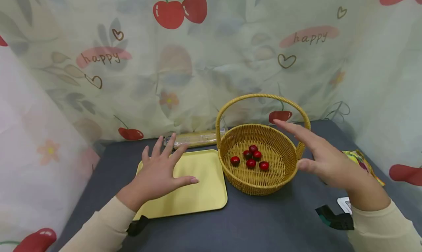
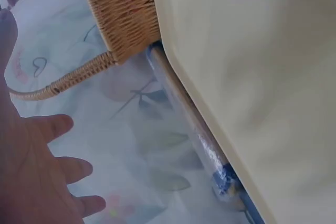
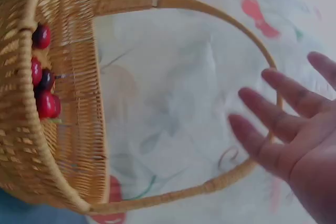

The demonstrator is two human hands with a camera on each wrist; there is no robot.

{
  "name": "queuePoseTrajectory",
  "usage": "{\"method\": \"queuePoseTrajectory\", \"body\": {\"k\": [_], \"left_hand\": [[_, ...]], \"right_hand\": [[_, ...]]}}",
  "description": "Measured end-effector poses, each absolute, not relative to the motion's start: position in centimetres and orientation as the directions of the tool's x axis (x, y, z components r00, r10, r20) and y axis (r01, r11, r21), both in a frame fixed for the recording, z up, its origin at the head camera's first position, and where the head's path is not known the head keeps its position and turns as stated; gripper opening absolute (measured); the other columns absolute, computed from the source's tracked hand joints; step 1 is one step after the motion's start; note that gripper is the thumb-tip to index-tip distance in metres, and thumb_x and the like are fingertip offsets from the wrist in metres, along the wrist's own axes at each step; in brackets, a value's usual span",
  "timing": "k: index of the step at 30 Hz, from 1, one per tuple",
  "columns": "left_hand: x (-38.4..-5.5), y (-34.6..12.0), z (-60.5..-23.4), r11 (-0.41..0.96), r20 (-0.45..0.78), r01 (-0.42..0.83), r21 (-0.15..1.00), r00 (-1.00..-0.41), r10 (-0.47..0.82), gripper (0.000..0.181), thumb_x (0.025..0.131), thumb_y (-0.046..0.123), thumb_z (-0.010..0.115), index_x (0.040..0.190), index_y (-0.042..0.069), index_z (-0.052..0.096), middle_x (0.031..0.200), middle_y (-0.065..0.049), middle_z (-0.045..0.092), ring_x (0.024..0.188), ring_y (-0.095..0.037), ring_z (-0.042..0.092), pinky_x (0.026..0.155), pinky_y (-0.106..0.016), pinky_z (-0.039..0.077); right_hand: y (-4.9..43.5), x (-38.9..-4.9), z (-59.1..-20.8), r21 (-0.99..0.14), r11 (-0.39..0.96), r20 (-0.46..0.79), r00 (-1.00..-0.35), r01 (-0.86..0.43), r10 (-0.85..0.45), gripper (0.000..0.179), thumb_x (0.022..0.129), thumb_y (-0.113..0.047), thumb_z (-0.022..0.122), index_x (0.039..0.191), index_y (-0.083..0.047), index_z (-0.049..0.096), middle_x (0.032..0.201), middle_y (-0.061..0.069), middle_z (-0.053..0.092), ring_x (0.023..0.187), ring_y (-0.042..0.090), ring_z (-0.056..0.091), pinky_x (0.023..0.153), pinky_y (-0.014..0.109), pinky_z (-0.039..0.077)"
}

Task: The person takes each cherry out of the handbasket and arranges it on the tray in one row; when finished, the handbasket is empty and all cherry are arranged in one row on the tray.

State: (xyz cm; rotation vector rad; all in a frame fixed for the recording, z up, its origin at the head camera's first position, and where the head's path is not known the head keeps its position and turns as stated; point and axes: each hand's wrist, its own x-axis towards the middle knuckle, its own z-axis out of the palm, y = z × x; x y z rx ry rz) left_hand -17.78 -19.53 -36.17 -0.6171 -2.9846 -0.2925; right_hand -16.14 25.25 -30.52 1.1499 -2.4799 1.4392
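Above the yellow tray (image 1: 194, 186) my left hand (image 1: 156, 177) hovers with its fingers spread, holding nothing. A woven wicker basket (image 1: 257, 188) with a tall arched handle stands just right of the tray. Several dark red cherries (image 1: 251, 163) lie in its bottom; some of the cherries (image 3: 45, 103) also show in the right wrist view. My right hand (image 1: 329, 164) is raised at the basket's right side, fingers extended and thumb apart, with nothing in it. In the right wrist view that hand (image 3: 299, 124) overlaps the basket handle (image 3: 231, 17).
A long clear-wrapped package (image 1: 201, 138) lies along the back edge of the dark table (image 1: 257, 226), behind the tray. At the right edge are a colourful packet (image 1: 362, 162) and a small white item (image 1: 344, 204), partly hidden by my right arm. A cherry-printed curtain (image 1: 204, 69) hangs behind.
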Motion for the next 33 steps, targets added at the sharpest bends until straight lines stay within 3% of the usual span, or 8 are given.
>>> {"method": "queuePoseTrajectory", "body": {"k": [4,6,10,13,16,22,29,33], "left_hand": [[-17.8,-18.4,-36.7,0.879,0.131,0.43,0.204,-0.902,0.411,0.104,0.092,0.082,0.066,0.174,0.028,0.033,0.18,-0.015,0.009,0.162,-0.049,0.004,0.115,-0.083,0.008],[-17.8,-17.9,-36.9,0.868,0.143,0.447,0.218,-0.894,0.424,0.103,0.092,0.081,0.067,0.174,0.028,0.033,0.18,-0.014,0.013,0.163,-0.047,0.007,0.115,-0.082,0.01],[-17.9,-16.5,-37.2,0.82,0.195,0.507,0.267,-0.861,0.469,0.101,0.093,0.081,0.066,0.172,0.026,0.037,0.179,-0.01,0.022,0.16,-0.044,0.021,0.113,-0.077,0.023],[-18.0,-15.5,-37.3,0.759,0.244,0.562,0.33,-0.827,0.506,0.097,0.095,0.079,0.065,0.171,0.024,0.038,0.175,-0.005,0.033,0.154,-0.039,0.037,0.113,-0.07,0.034],[-18.2,-14.4,-37.4,0.687,0.273,0.594,0.418,-0.804,0.528,0.091,0.099,0.072,0.067,0.171,0.025,0.038,0.17,0.001,0.042,0.148,-0.032,0.047,0.114,-0.063,0.04],[-18.8,-12.2,-37.6,0.557,0.264,0.58,0.594,-0.795,0.546,0.078,0.105,0.059,0.068,0.171,0.03,0.037,0.167,0.007,0.044,0.152,-0.024,0.042,0.118,-0.06,0.037],[-20.2,-9.7,-37.6,0.388,0.294,0.56,0.732,-0.774,0.561,0.072,0.109,0.067,0.052,0.17,0.03,0.039,0.163,0.008,0.049,0.143,-0.018,0.05,0.105,-0.056,0.049],[-21.1,-8.5,-37.7,0.295,0.296,0.513,0.806,-0.782,0.549,0.072,0.11,0.069,0.046,0.168,0.028,0.042,0.159,0.006,0.055,0.141,-0.015,0.053,0.105,-0.052,0.05]], "right_hand": [[27.5,-18.0,-32.3,-0.782,-0.15,0.581,-0.621,-0.604,-0.526,0.078,0.114,-0.058,0.039,0.173,-0.009,0.025,0.17,0.017,0.039,0.152,0.035,0.037,0.112,0.041,0.035],[28.6,-18.8,-33.4,-0.763,-0.285,0.638,-0.607,-0.579,-0.473,0.078,0.114,-0.055,0.037,0.172,-0.004,0.024,0.167,0.02,0.041,0.148,0.037,0.041,0.11,0.043,0.04],[29.9,-19.1,-35.3,-0.743,-0.407,0.649,-0.721,-0.532,-0.242,0.08,0.111,-0.054,0.05,0.167,0.0,0.032,0.152,0.025,0.05,0.136,0.036,0.049,0.103,0.042,0.047],[30.0,-19.1,-37.0,-0.756,-0.414,0.577,-0.814,-0.507,-0.056,0.081,0.108,-0.056,0.059,0.163,0.0,0.04,0.141,0.023,0.053,0.129,0.033,0.049,0.099,0.04,0.046],[29.7,-19.9,-39.3,-0.823,-0.354,0.47,-0.883,-0.445,0.018,0.075,0.11,-0.059,0.055,0.16,-0.004,0.045,0.141,0.019,0.051,0.13,0.03,0.045,0.101,0.041,0.041],[28.8,-21.2,-43.3,-0.929,-0.246,0.302,-0.951,-0.277,-0.07,0.054,0.118,-0.048,0.036,0.16,-0.015,0.047,0.154,0.01,0.047,0.145,0.027,0.038,0.107,0.047,0.031],[28.5,-21.9,-46.3,-0.946,-0.226,0.272,-0.946,-0.231,-0.174,0.056,0.12,-0.041,0.032,0.166,-0.009,0.036,0.16,0.016,0.041,0.144,0.025,0.044,0.11,0.031,0.041],[28.7,-22.2,-47.4,-0.958,-0.21,0.242,-0.946,-0.197,-0.216,0.051,0.121,-0.028,0.037,0.17,-0.015,0.029,0.164,0.017,0.03,0.147,0.025,0.039,0.112,0.026,0.039]]}}
